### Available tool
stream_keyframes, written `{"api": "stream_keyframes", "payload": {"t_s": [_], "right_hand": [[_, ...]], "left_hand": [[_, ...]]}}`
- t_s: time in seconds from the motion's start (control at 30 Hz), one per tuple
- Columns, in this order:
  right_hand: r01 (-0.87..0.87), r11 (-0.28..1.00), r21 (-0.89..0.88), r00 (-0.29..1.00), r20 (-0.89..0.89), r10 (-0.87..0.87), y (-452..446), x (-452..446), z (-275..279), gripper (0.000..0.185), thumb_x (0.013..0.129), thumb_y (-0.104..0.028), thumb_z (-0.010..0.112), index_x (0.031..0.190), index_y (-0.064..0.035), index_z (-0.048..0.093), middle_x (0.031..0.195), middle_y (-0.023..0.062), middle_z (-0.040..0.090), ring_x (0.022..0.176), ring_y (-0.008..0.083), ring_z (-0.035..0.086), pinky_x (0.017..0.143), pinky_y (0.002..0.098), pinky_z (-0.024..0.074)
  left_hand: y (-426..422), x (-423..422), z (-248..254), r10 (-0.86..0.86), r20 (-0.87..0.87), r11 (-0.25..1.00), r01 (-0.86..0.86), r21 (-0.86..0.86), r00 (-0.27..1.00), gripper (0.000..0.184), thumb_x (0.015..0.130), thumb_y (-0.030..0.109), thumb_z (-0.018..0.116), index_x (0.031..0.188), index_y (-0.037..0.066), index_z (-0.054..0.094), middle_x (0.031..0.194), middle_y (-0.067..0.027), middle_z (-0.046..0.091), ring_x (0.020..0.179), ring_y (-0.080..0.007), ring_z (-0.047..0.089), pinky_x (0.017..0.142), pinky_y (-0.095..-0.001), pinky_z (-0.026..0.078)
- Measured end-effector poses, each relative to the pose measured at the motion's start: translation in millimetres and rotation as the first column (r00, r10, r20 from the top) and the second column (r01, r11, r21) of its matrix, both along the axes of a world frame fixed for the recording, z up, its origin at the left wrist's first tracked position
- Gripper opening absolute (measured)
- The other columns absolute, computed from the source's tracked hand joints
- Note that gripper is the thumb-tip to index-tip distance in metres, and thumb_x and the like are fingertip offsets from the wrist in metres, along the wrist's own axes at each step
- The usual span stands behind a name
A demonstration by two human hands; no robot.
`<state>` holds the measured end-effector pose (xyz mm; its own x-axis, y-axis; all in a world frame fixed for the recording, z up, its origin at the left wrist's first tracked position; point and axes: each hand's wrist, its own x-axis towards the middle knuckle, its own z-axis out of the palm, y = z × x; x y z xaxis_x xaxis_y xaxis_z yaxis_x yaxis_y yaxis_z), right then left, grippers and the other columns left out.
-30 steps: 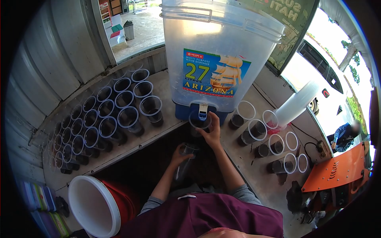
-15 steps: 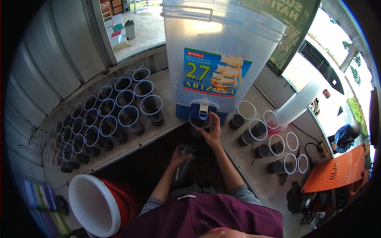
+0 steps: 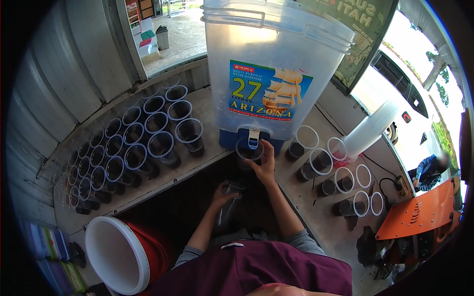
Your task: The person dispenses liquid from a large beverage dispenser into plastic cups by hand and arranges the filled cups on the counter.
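Observation:
A large clear water dispenser [image 3: 276, 39] with a blue base and a ship label stands in front of me. My right hand [image 3: 263, 164] grips a clear plastic cup [image 3: 245, 154] right under the dispenser's tap [image 3: 253, 140]. Lower and to the left, my left hand [image 3: 222, 196] is wrapped round another clear plastic cup [image 3: 228, 209], over the dark gap between the counters. What this second cup contains is too dark to tell.
Rows of cups with dark contents [image 3: 133, 133] fill the left counter [image 3: 197, 163]. More filled cups [image 3: 321, 162] and a stack of clear cups [image 3: 373, 130] occupy the right one. A red bucket with white rim [image 3: 145, 261] is at lower left. Outside sits a person [image 3: 429, 170].

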<state>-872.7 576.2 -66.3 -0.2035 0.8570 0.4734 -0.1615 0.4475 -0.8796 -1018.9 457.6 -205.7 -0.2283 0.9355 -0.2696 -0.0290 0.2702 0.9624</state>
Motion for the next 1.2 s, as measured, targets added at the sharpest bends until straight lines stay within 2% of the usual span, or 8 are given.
{"api": "stream_keyframes", "payload": {"t_s": [0.3,0.4,0.67,0.8,1.2], "right_hand": [[0.011,1.0,-0.015,1.0,-0.005,-0.011,-2.1,0.3,1.0,0.079,0.06,0.009,0.073,0.125,-0.006,0.03,0.124,0.008,0.036,0.121,0.0202,0.035,0.102,0.0345,0.0316],[0.026,0.999,-0.024,1.0,0.008,-0.026,-2.9,0.5,0.8,0.079,0.06,0.009,0.073,0.125,-0.0059,0.031,0.124,0.0082,0.037,0.121,0.0203,0.035,0.101,0.0342,0.0317],[0.009,1.0,-0.016,1.0,-0.023,-0.01,-3.3,-0.1,-0.5,0.079,0.059,0.009,0.073,0.124,-0.0061,0.03,0.123,0.0082,0.037,0.12,0.0205,0.036,0.102,0.0343,0.031],[0.009,0.999,-0.03,0.999,-0.035,-0.01,-3.8,0.1,-1.2,0.079,0.059,0.009,0.073,0.124,-0.0061,0.03,0.123,0.0083,0.037,0.12,0.0206,0.036,0.102,0.0345,0.031],[0.028,0.999,-0.023,1.0,-0.005,-0.028,-6.7,2.3,-2.1,0.078,0.06,0.007,0.073,0.123,-0.0061,0.031,0.124,0.0081,0.037,0.121,0.0208,0.035,0.102,0.0352,0.0308]], "left_hand": [[-2.4,0.9,3.0,-0.012,-0.04,0.999,0.014,0.03,0.999,0.081,0.054,0.026,0.083,0.121,0.003,0.043,0.112,-0.0137,0.052,0.106,-0.024,0.05,0.09,-0.032,0.04],[-4.2,0.7,6.3,-0.016,0.023,1.0,0.016,0.003,1.0,0.08,0.054,0.025,0.083,0.121,0.003,0.044,0.113,-0.0136,0.052,0.107,-0.0237,0.049,0.09,-0.0321,0.04],[-5.9,-1.3,-0.4,-0.011,-0.018,1.0,0.011,0.006,1.0,0.08,0.054,0.024,0.083,0.12,0.003,0.044,0.114,-0.0134,0.051,0.107,-0.0238,0.049,0.091,-0.0318,0.039],[-7.8,-0.8,11.6,-0.028,-0.006,1.0,0.028,-0.005,1.0,0.08,0.054,0.024,0.083,0.12,0.004,0.044,0.113,-0.0135,0.052,0.107,-0.024,0.049,0.091,-0.0318,0.039],[-10.5,-2.7,0.4,-0.032,-0.006,0.999,0.032,0.011,0.999,0.078,0.054,0.025,0.083,0.119,0.004,0.045,0.11,-0.0133,0.054,0.105,-0.0239,0.051,0.089,-0.0323,0.041]]}}
